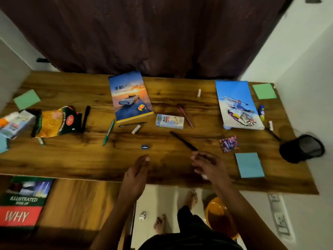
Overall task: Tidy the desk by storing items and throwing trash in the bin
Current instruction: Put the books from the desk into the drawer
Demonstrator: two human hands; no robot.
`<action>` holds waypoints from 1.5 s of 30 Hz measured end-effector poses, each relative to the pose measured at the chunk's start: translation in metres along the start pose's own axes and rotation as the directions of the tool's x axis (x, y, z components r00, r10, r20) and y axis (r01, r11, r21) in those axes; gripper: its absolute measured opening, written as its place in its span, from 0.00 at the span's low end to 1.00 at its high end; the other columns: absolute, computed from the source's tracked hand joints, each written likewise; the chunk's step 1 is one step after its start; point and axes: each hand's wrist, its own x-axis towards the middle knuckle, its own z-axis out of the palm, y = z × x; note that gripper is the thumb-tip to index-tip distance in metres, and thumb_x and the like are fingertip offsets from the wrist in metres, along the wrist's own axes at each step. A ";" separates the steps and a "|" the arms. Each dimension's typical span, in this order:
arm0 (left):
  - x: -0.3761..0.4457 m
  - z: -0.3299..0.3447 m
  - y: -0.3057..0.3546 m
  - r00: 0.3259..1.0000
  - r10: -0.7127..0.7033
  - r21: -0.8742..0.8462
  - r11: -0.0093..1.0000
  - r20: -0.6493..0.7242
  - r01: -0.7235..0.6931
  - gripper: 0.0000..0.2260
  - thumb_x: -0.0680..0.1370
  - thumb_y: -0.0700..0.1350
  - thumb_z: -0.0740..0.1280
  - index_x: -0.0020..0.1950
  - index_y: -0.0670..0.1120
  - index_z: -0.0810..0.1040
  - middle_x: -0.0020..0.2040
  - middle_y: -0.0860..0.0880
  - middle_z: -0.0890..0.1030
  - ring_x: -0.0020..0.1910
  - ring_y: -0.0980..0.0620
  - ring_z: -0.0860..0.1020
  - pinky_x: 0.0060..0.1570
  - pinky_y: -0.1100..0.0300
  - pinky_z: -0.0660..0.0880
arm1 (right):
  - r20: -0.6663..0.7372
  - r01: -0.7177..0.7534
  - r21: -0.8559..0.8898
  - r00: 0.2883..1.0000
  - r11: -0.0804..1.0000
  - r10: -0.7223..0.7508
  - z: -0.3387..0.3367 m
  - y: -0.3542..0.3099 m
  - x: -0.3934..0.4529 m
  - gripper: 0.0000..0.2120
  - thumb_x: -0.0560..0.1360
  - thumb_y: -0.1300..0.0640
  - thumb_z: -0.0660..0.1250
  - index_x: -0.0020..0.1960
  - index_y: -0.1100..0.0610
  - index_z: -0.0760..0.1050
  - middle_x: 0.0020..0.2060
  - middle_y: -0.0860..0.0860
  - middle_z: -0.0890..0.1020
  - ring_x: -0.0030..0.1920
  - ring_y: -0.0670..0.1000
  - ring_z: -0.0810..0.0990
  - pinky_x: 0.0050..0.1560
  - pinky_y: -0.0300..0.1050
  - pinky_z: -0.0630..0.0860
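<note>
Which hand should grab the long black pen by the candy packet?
Probably the right hand. Its fingertips sit almost at the near end of the black pen, and the mesh pen cup is on that side too. The left hand is farther off.

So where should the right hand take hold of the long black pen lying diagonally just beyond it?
Pinch the long black pen near its lower-right end, coming from above with the right hand. It lies flat on the wooden desk, slim, with that end nearest the fingers and bare wood around it.
</note>
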 end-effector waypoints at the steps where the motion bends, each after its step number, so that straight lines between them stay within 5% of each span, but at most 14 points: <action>1: 0.006 0.002 0.006 0.999 -0.029 -0.053 0.998 -0.028 0.028 0.08 0.82 0.61 0.62 0.54 0.72 0.79 0.41 0.59 0.78 0.41 0.63 0.78 0.52 0.57 0.76 | 0.021 -0.010 0.001 1.000 1.000 0.010 0.001 -0.008 0.010 0.06 0.77 0.62 0.73 0.51 0.54 0.82 0.54 0.53 0.85 0.59 0.55 0.83 0.49 0.50 0.80; 5: 0.028 0.006 0.031 0.992 -0.097 -0.242 0.967 -0.082 0.075 0.16 0.73 0.73 0.67 0.53 0.67 0.84 0.54 0.52 0.86 0.57 0.46 0.83 0.59 0.40 0.79 | 0.079 0.101 -0.113 0.993 0.988 -0.093 0.005 -0.040 0.036 0.08 0.76 0.57 0.74 0.54 0.55 0.85 0.52 0.49 0.87 0.57 0.50 0.84 0.56 0.47 0.80; 10: 0.049 0.017 0.052 0.977 -0.150 -0.340 0.936 -0.151 0.091 0.17 0.85 0.53 0.58 0.68 0.47 0.78 0.59 0.47 0.85 0.60 0.48 0.82 0.63 0.44 0.75 | 0.196 0.109 -0.213 0.978 0.971 -0.066 0.015 -0.071 0.070 0.07 0.76 0.55 0.74 0.54 0.51 0.85 0.50 0.48 0.88 0.54 0.50 0.85 0.59 0.49 0.81; 13: 0.059 0.012 0.060 0.961 -0.165 -0.365 0.928 -0.221 0.076 0.16 0.84 0.52 0.59 0.69 0.48 0.76 0.60 0.45 0.83 0.61 0.45 0.82 0.63 0.43 0.75 | 0.257 0.090 -0.195 0.966 0.977 -0.038 0.030 -0.090 0.085 0.07 0.77 0.58 0.73 0.55 0.54 0.84 0.51 0.51 0.87 0.52 0.51 0.86 0.55 0.51 0.83; 17: 0.083 -0.005 0.072 0.937 -0.158 -0.380 0.924 -0.310 0.030 0.23 0.80 0.57 0.65 0.72 0.47 0.75 0.63 0.46 0.82 0.60 0.48 0.82 0.57 0.49 0.78 | 0.300 0.098 -0.213 0.953 0.972 -0.031 0.059 -0.113 0.108 0.08 0.77 0.58 0.74 0.56 0.56 0.84 0.51 0.50 0.86 0.49 0.47 0.86 0.47 0.40 0.84; 22: 0.133 -0.043 0.080 0.909 -0.182 -0.399 0.917 -0.375 0.020 0.22 0.82 0.52 0.67 0.75 0.48 0.72 0.63 0.45 0.82 0.60 0.48 0.82 0.52 0.53 0.78 | 0.250 0.167 -0.338 0.965 0.926 -0.083 0.107 -0.132 0.144 0.17 0.74 0.52 0.77 0.61 0.52 0.82 0.55 0.51 0.86 0.54 0.51 0.85 0.58 0.53 0.82; 26: 0.184 -0.081 0.085 0.885 -0.214 -0.386 0.921 -0.413 0.042 0.24 0.82 0.52 0.69 0.75 0.47 0.71 0.66 0.43 0.80 0.63 0.45 0.80 0.64 0.46 0.77 | 0.239 0.215 -0.452 0.964 0.866 -0.114 0.153 -0.154 0.172 0.26 0.73 0.48 0.76 0.69 0.54 0.77 0.61 0.50 0.84 0.60 0.50 0.82 0.63 0.53 0.79; 30: 0.232 -0.095 0.083 0.902 -0.214 -0.256 0.959 -0.375 0.121 0.35 0.74 0.65 0.69 0.76 0.47 0.70 0.69 0.44 0.78 0.65 0.45 0.78 0.67 0.44 0.74 | 0.190 0.199 -0.606 0.976 0.770 -0.103 0.195 -0.173 0.189 0.20 0.78 0.51 0.72 0.67 0.58 0.77 0.62 0.53 0.82 0.63 0.54 0.80 0.58 0.42 0.74; 33: 0.256 -0.097 0.096 0.939 -0.234 -0.311 0.938 -0.254 0.149 0.21 0.82 0.56 0.66 0.68 0.43 0.74 0.56 0.45 0.82 0.49 0.56 0.82 0.47 0.66 0.77 | 0.154 0.162 -0.612 0.984 0.774 -0.084 0.220 -0.176 0.201 0.17 0.81 0.56 0.68 0.66 0.64 0.76 0.63 0.60 0.80 0.64 0.59 0.78 0.52 0.45 0.71; 35: 0.280 -0.102 0.092 0.945 -0.227 -0.306 0.940 -0.236 0.150 0.16 0.84 0.49 0.65 0.63 0.37 0.76 0.49 0.44 0.82 0.41 0.57 0.83 0.33 0.72 0.75 | 0.151 0.134 -0.620 0.987 0.773 -0.050 0.237 -0.169 0.219 0.10 0.80 0.57 0.69 0.60 0.58 0.76 0.62 0.57 0.80 0.64 0.58 0.77 0.57 0.45 0.72; 38: 0.304 -0.109 0.092 0.954 -0.230 -0.372 0.917 -0.191 0.147 0.13 0.83 0.48 0.67 0.59 0.40 0.79 0.53 0.42 0.84 0.44 0.48 0.84 0.36 0.64 0.80 | 0.101 0.126 -0.635 0.992 0.762 -0.080 0.247 -0.147 0.253 0.09 0.73 0.51 0.73 0.43 0.53 0.74 0.47 0.53 0.80 0.55 0.60 0.82 0.56 0.59 0.80; 40: 0.311 -0.115 0.093 0.950 -0.270 -0.394 0.899 -0.159 0.190 0.07 0.84 0.45 0.65 0.57 0.43 0.79 0.51 0.43 0.84 0.42 0.50 0.84 0.39 0.61 0.82 | 0.067 0.092 -0.648 0.996 0.756 -0.064 0.250 -0.139 0.266 0.11 0.70 0.48 0.72 0.38 0.52 0.71 0.47 0.55 0.82 0.51 0.59 0.82 0.52 0.61 0.82; 43: 0.319 -0.125 0.085 0.937 -0.302 -0.347 0.910 -0.175 0.228 0.05 0.83 0.38 0.63 0.53 0.40 0.78 0.43 0.41 0.82 0.30 0.58 0.83 0.29 0.66 0.77 | 0.010 0.058 -0.637 0.998 0.769 -0.067 0.252 -0.156 0.252 0.10 0.75 0.50 0.72 0.47 0.57 0.80 0.50 0.52 0.83 0.54 0.57 0.81 0.56 0.58 0.80; 45: 0.319 -0.131 0.081 0.945 -0.284 -0.366 0.907 -0.163 0.210 0.07 0.82 0.37 0.63 0.54 0.37 0.81 0.48 0.38 0.85 0.41 0.52 0.86 0.40 0.60 0.81 | -0.022 0.037 -0.609 0.998 0.792 -0.064 0.250 -0.161 0.254 0.09 0.78 0.52 0.72 0.54 0.54 0.84 0.54 0.53 0.84 0.55 0.56 0.82 0.59 0.56 0.80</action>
